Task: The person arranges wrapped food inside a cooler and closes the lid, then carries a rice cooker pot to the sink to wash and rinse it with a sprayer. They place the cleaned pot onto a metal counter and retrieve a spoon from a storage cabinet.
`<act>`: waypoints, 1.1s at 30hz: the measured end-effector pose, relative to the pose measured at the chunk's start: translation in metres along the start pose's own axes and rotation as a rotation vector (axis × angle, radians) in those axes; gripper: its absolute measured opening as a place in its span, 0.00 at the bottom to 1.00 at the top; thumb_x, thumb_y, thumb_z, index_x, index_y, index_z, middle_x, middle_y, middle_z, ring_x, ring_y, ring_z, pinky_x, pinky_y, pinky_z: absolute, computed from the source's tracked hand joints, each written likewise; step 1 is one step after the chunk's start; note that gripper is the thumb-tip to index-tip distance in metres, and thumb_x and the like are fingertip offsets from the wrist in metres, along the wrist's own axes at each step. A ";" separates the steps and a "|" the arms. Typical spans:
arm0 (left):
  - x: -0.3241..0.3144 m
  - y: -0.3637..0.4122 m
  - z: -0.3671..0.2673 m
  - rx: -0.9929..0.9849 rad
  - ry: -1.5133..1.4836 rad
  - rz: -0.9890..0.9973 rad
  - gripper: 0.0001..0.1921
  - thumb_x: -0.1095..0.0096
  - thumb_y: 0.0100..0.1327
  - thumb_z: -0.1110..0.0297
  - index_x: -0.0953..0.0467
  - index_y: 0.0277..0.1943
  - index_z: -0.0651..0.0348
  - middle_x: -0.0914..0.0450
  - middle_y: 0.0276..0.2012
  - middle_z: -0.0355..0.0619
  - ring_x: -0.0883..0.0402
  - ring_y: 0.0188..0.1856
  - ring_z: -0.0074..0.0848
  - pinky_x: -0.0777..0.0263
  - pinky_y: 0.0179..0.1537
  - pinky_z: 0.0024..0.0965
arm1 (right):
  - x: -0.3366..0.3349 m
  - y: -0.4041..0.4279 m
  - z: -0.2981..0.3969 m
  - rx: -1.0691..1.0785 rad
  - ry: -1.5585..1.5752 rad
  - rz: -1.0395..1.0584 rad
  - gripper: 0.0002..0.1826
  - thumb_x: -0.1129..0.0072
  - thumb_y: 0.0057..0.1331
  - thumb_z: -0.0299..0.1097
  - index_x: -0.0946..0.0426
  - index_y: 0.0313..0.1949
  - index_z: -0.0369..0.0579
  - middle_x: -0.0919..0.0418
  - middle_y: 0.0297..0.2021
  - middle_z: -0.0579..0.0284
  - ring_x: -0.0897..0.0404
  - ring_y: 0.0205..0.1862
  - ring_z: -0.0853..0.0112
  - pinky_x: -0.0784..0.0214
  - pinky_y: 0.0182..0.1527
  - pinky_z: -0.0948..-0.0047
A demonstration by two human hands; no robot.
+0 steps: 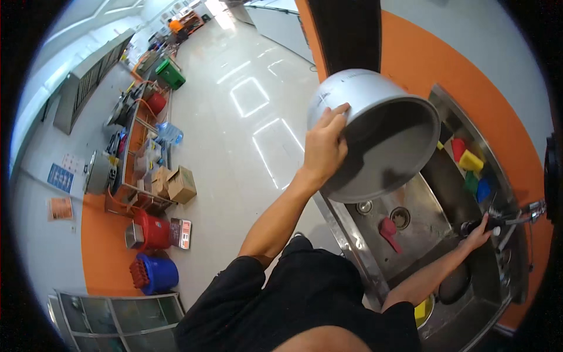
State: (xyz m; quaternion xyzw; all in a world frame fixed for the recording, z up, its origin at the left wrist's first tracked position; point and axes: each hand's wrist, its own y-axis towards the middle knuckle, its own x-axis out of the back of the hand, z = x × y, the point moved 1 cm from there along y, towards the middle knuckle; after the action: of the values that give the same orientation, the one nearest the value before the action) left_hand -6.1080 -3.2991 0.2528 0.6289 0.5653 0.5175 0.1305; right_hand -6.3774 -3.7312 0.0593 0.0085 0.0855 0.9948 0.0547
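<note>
A large round metal pot (378,132) is tilted over the near edge of a stainless steel sink, its mouth facing down and to the right. My left hand (325,141) grips its side, fingers on the outer wall. At the sink's far side, my right hand (477,235) is closed around the black handle of a spray faucet (473,227). Whether water runs cannot be told. Below the pot, a pink plastic scoop (388,231) lies on the sink floor beside a drain (400,218).
Red, yellow, green and blue cloths or sponges (470,161) lie on the sink's back ledge. A bowl with something yellow (423,310) and a dark pan (454,284) are at lower right. Across the floor stand cardboard boxes (181,185), a red bucket (154,231) and a blue bucket (162,273).
</note>
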 end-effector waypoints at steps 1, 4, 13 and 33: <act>0.003 0.003 -0.001 0.040 0.010 0.017 0.11 0.48 0.49 0.89 0.31 0.36 0.68 0.19 0.56 0.55 0.16 0.44 0.53 0.23 0.40 0.38 | -0.013 0.005 -0.004 -0.008 -0.050 -0.003 0.38 0.29 0.60 0.48 0.28 0.62 0.33 0.23 0.59 0.43 0.23 0.58 0.55 0.32 0.60 0.60; 0.005 0.013 0.003 0.026 0.068 0.017 0.12 0.48 0.49 0.87 0.28 0.38 0.68 0.20 0.55 0.56 0.18 0.47 0.54 0.23 0.45 0.43 | -0.040 0.006 -0.001 -0.071 -0.024 0.022 0.28 0.32 0.61 0.41 0.22 0.55 0.34 0.18 0.51 0.46 0.20 0.51 0.57 0.30 0.56 0.61; -0.023 0.051 0.009 -0.068 0.142 -0.039 0.15 0.48 0.49 0.84 0.23 0.41 0.66 0.19 0.40 0.60 0.21 0.45 0.57 0.29 0.46 0.52 | -0.100 -0.072 0.043 -0.336 0.814 -0.029 0.21 0.43 0.72 0.45 0.31 0.23 0.48 0.30 0.18 0.63 0.30 0.20 0.70 0.27 0.32 0.62; -0.081 0.113 -0.032 -0.031 0.439 0.359 0.08 0.46 0.53 0.80 0.24 0.36 0.65 0.18 0.34 0.62 0.20 0.43 0.59 0.29 0.46 0.55 | -0.099 -0.125 0.193 -0.236 1.603 0.320 0.27 0.63 0.78 0.56 0.42 0.23 0.57 0.40 0.18 0.69 0.41 0.20 0.73 0.42 0.29 0.68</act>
State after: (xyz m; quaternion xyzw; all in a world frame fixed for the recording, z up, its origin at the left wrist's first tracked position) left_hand -6.0547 -3.4179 0.3109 0.5897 0.4516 0.6648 -0.0792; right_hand -6.2610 -3.5870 0.2273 -0.6974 -0.0089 0.6974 -0.1648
